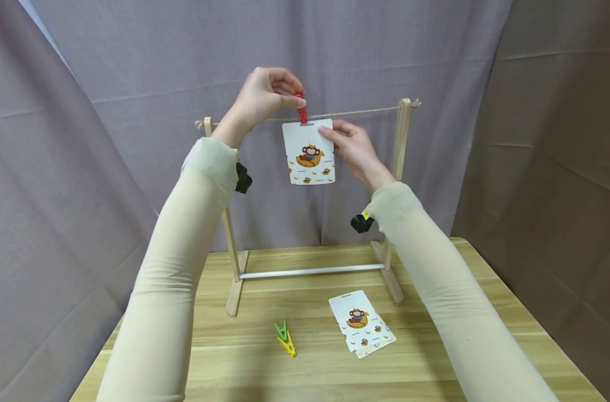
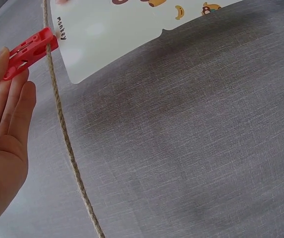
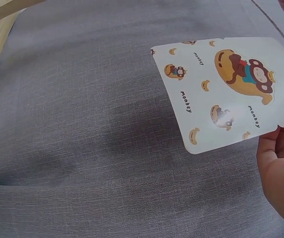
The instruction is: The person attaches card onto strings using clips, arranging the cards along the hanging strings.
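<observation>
My left hand pinches a red clothespin between thumb and fingers, up at the rope. In the left wrist view the clothespin straddles the rope, its tip right at the top edge of a white card by the word "monkey". That card hangs upright in the head view, printed with a monkey on a banana. With thumb and fingers, my right hand holds its upper right edge. The right wrist view has the card tilted, fingers partly hidden behind it.
A wooden frame with a white bottom bar carries the rope. On the table lie a green clothespin, a yellow clothespin touching it, and a small stack of monkey cards. Grey curtain hangs behind.
</observation>
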{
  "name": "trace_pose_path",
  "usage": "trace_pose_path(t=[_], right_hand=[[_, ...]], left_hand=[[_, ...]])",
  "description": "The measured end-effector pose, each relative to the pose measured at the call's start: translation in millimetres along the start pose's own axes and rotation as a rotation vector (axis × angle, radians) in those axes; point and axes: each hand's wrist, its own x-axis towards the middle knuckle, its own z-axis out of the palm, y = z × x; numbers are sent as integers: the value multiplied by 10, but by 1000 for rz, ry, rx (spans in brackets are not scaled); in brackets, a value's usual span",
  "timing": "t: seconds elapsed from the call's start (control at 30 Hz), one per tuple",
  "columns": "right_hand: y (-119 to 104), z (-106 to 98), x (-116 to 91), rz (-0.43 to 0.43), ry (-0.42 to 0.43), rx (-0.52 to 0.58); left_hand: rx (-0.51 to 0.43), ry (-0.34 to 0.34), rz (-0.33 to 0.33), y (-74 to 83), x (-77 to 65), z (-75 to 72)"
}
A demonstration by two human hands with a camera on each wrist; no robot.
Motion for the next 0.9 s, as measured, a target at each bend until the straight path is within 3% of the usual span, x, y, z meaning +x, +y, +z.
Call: trace_pose_path(t=[0.9], right_hand=[[46,20,-6,18,-11,4]], left_hand=[[30,-34,-21,-80,-43,12]])
